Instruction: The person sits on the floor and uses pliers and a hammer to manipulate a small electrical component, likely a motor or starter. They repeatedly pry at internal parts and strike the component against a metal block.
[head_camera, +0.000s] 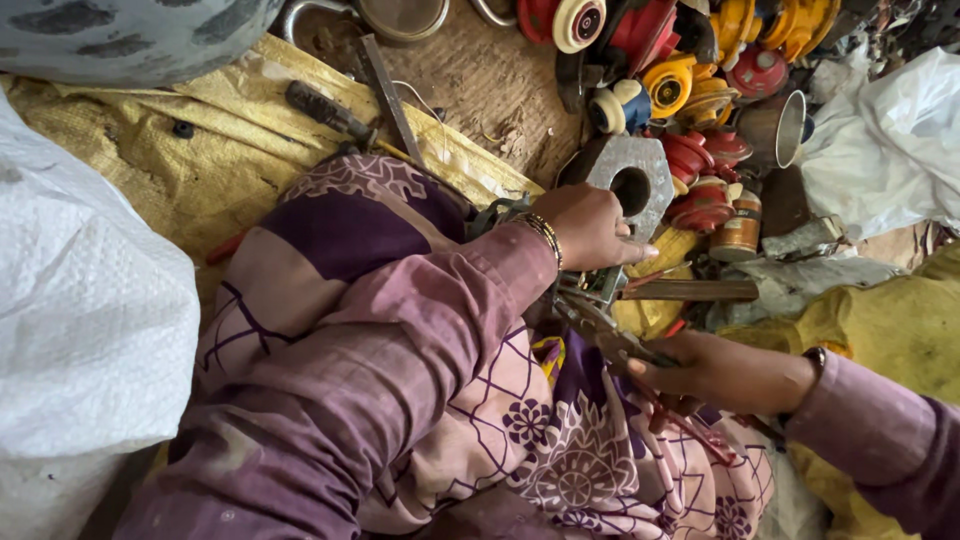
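Note:
My left hand (592, 226), with a bracelet at the wrist, is curled over a small metal part at the lower edge of a grey hexagonal metal block with a round hole (632, 176). What the fingers grip is mostly hidden. My right hand (722, 372) comes in from the right and holds pliers (612, 338) with reddish handles. The pliers' jaws point up-left toward the part under my left hand. Both hands work above my lap, which is covered in purple patterned cloth (560, 450).
A heap of red and yellow spool-like parts (690, 90) lies beyond the block, with a metal cup (782, 130) and a rusty tin can (740, 226). A black-handled tool (325, 110) and a metal strip (392, 95) rest on yellow sacking (200, 160). White sacks (80, 320) flank both sides.

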